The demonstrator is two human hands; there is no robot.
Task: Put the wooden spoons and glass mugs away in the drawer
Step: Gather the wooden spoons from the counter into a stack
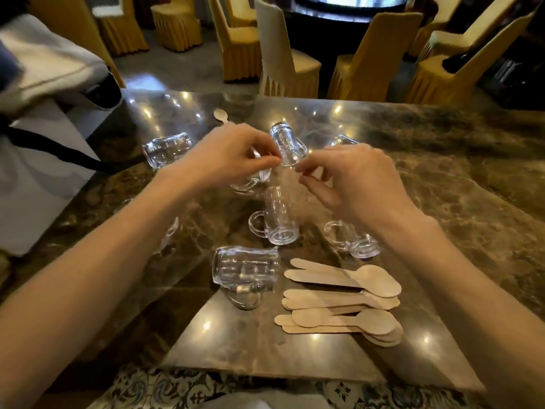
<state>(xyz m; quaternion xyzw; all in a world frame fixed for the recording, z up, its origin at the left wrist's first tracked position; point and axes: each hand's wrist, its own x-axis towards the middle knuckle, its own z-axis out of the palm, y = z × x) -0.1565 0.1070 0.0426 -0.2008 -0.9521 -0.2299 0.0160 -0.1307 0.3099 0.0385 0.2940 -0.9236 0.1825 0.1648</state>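
Several clear glass mugs lie scattered on the marble table. My left hand and my right hand meet at the near rim of one glass mug, pinching it from both sides with fingertips. A hazy see-through patch hangs just below that rim; I cannot tell what it is. Other mugs lie on their sides at the left, in the middle, at the right and near me. A pile of wooden spoons lies at the near right. A single wooden spoon lies far back. No drawer is in view.
Yellow-covered chairs stand behind the table. A person in grey-white clothing with a black strap is at the left edge. Patterned fabric lies below the table's near edge.
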